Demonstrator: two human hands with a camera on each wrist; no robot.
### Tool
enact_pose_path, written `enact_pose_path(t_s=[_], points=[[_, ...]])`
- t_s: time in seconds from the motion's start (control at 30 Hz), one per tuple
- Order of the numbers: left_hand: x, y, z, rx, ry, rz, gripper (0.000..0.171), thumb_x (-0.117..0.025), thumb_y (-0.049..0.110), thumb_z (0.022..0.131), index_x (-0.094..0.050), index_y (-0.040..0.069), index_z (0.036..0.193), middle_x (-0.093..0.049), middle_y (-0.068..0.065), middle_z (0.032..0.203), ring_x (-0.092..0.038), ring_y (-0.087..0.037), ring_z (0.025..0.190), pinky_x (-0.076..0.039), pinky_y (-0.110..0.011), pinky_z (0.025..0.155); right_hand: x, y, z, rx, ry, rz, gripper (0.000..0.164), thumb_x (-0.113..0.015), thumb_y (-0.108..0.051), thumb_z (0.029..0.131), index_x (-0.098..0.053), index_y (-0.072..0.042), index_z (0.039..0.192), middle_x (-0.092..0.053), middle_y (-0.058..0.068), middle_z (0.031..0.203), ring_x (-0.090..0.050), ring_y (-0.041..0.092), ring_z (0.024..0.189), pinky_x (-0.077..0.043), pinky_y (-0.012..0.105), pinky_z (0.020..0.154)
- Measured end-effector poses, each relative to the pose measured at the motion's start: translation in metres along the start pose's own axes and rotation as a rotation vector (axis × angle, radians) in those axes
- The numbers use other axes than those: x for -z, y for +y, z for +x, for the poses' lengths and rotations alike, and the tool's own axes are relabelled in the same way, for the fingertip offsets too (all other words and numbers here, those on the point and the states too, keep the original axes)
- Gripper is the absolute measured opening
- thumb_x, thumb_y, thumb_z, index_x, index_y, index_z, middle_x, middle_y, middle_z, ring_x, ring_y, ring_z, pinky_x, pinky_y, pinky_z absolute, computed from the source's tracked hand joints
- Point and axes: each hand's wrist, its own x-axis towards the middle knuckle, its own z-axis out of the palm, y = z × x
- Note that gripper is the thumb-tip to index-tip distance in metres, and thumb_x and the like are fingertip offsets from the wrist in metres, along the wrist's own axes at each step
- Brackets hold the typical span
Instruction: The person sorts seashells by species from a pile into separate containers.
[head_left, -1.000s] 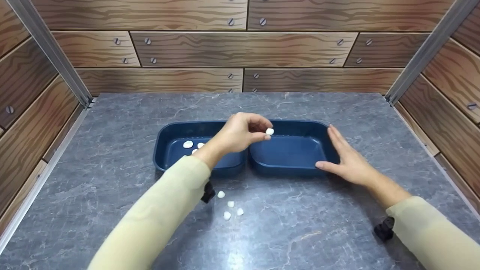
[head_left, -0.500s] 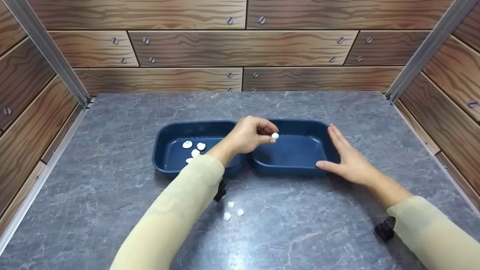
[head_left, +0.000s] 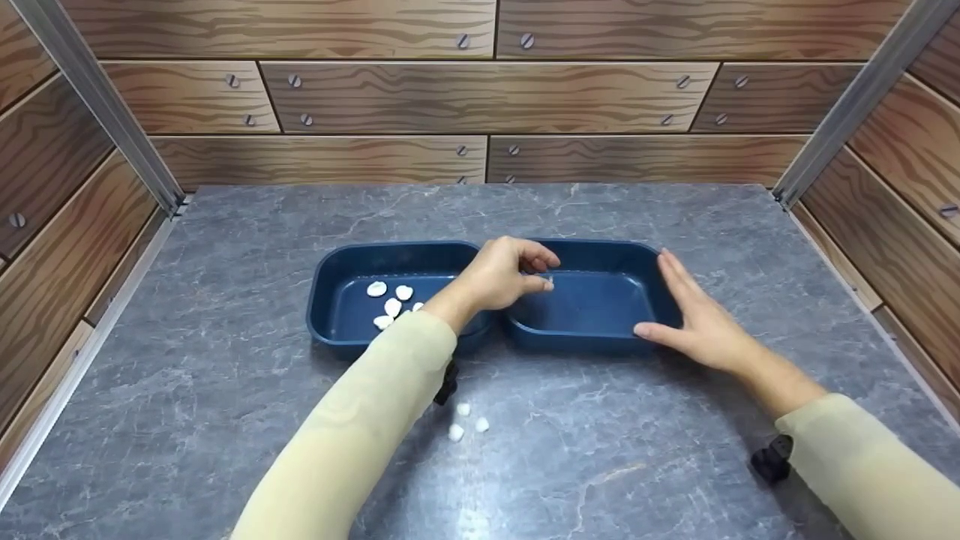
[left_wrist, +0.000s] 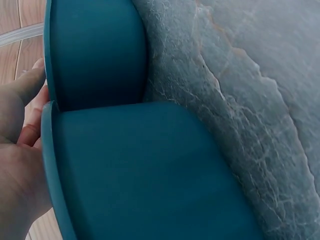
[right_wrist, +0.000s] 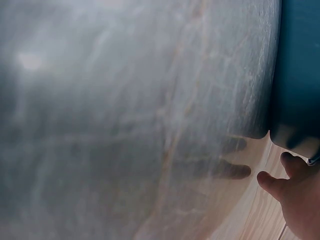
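My left hand (head_left: 506, 274) is over the left part of the right-hand blue box (head_left: 589, 341), with a gap between thumb and index finger and no white ball visible there. My right hand (head_left: 697, 322) rests on that box's right end, its fingers straight and thumb on the front rim. Several flat white pieces (head_left: 392, 307) lie in the left-hand blue box (head_left: 321, 315); my left forearm covers part of it. On the table, three small white balls (head_left: 456, 433) are grouped in front of the boxes. The left wrist view shows the left hand (left_wrist: 22, 165) beyond the box walls.
The two boxes stand side by side on a grey marbled tabletop (head_left: 637, 480). Wood-patterned panels (head_left: 487, 97) enclose the back and both sides, with metal posts at the rear corners. A black wrist camera (head_left: 772, 459) sits beneath the right sleeve.
My left hand has shifted right and slightly down over the right-hand box. Its fingertips have parted, and the white ball they pinched is out of sight. The right hand has stayed put.
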Motion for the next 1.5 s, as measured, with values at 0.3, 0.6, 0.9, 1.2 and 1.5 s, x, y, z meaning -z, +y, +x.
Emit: enact_pose_path(t_s=[0.3,0.6,0.9,1.2,1.5], points=[[0.012,0.010,-0.013,-0.014,0.044,-0.053,0.027,-0.079,0.015,0.098,-0.078,0.012,0.125,-0.075,-0.005,0.114,-0.067,-0.016,0.102,-0.056,-0.026,0.088,0.000,0.000,0.000,0.002,0.000,-0.015,0.111,-0.078,-0.042,0.096,-0.004,-0.007,0.171,0.001,0.016,0.178,-0.010,0.050,0.159,-0.016,0.075,0.121],[0.035,0.037,-0.043,-0.124,0.047,-0.081,0.026,-0.079,0.016,0.098,-0.079,0.011,0.123,-0.075,-0.001,0.111,-0.066,-0.014,0.100,-0.056,-0.028,0.087,0.000,0.002,0.001,-0.003,-0.001,-0.006,0.111,-0.079,-0.042,0.096,-0.005,-0.006,0.171,0.001,0.017,0.177,-0.009,0.051,0.158,-0.014,0.074,0.121],[0.048,0.042,-0.088,-0.265,0.035,-0.056,0.026,-0.082,0.014,0.096,-0.080,0.009,0.121,-0.076,-0.002,0.114,-0.069,-0.012,0.104,-0.056,-0.029,0.093,0.001,0.003,0.000,0.004,0.005,-0.004,0.111,-0.079,-0.042,0.095,-0.005,-0.006,0.171,0.001,0.016,0.178,-0.009,0.050,0.159,-0.014,0.074,0.122],[0.049,0.030,-0.135,-0.320,0.003,-0.078,0.022,-0.084,0.011,0.093,-0.081,0.010,0.115,-0.078,0.001,0.112,-0.070,-0.012,0.106,-0.058,-0.033,0.095,0.001,0.004,0.001,0.006,0.006,-0.002,0.111,-0.079,-0.041,0.096,-0.004,-0.007,0.171,0.000,0.018,0.177,-0.008,0.049,0.159,-0.013,0.073,0.122],[0.038,-0.002,-0.175,-0.225,-0.031,-0.086,0.023,-0.085,0.011,0.092,-0.082,0.014,0.115,-0.077,0.004,0.110,-0.070,-0.014,0.105,-0.059,-0.039,0.093,0.000,0.003,0.001,-0.002,-0.003,-0.008,0.112,-0.078,-0.043,0.096,-0.003,-0.009,0.171,0.003,0.015,0.178,-0.008,0.049,0.159,-0.013,0.073,0.122]])
